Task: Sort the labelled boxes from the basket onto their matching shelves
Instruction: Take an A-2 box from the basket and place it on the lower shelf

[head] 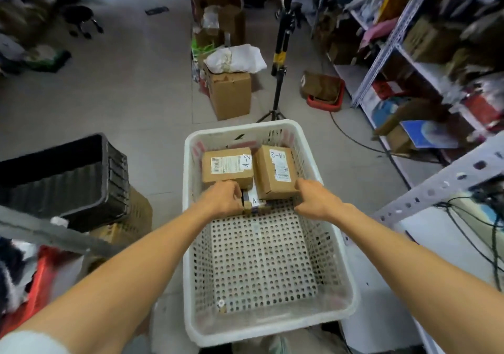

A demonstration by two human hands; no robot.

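A white perforated basket (191, 244) stands in front of me. At its far end lie two brown cardboard boxes, each marked "A-2": the left box (227, 165) lies flat, the right box (275, 172) is tilted. Between and under them a smaller box (255, 203) with a white label shows partly. My left hand (222, 199) is curled at the near edge of the left box and touches the smaller box. My right hand (313, 199) grips the near right corner of the right box. The near half of the basket holds no boxes.
A grey metal shelf rack (392, 42) packed with goods runs along the right. A black crate (65, 179) sits on cartons to the left. Cardboard cartons (230, 94) and a black tripod (279, 81) stand beyond the basket. Cables (491, 231) hang at the right.
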